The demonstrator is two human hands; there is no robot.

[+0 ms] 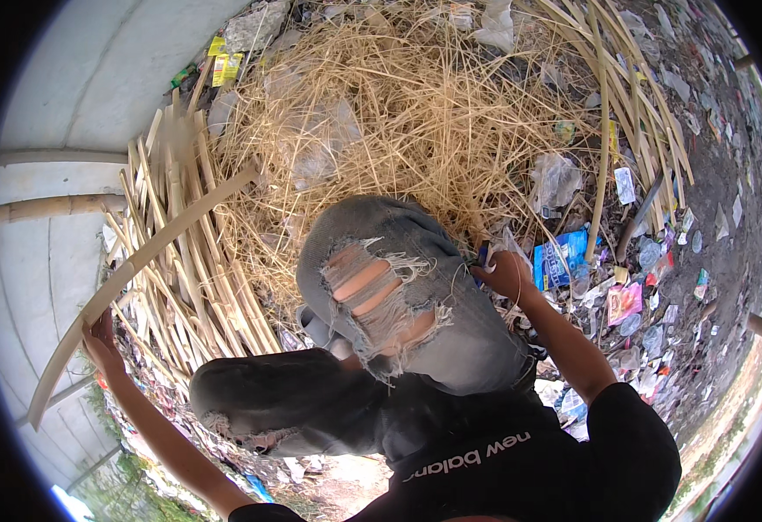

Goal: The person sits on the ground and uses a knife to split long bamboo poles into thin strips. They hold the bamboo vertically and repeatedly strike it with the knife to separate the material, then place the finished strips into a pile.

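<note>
My left hand [102, 344], out at the far left, grips a long flat bamboo strip [165, 237]. The strip slants from the lower left up to the edge of a heap of thin pale shavings [416, 113]. Beside my bent right knee, my right hand [506, 276] is closed. Whatever its fingers hold is mostly hidden; only a small dark bit shows at the fingertips. Under the raised strip lies a stack of split bamboo strips [191, 252], left of the shavings.
More bamboo strips [659, 148] lie at the far right. Scattered litter covers the ground there, with a blue packet [561, 259] near my right hand and a pink packet [624, 302] farther out. A pale panelled wall [59, 96] bounds the left side. My ripped-jeans knees [450, 304] fill the middle.
</note>
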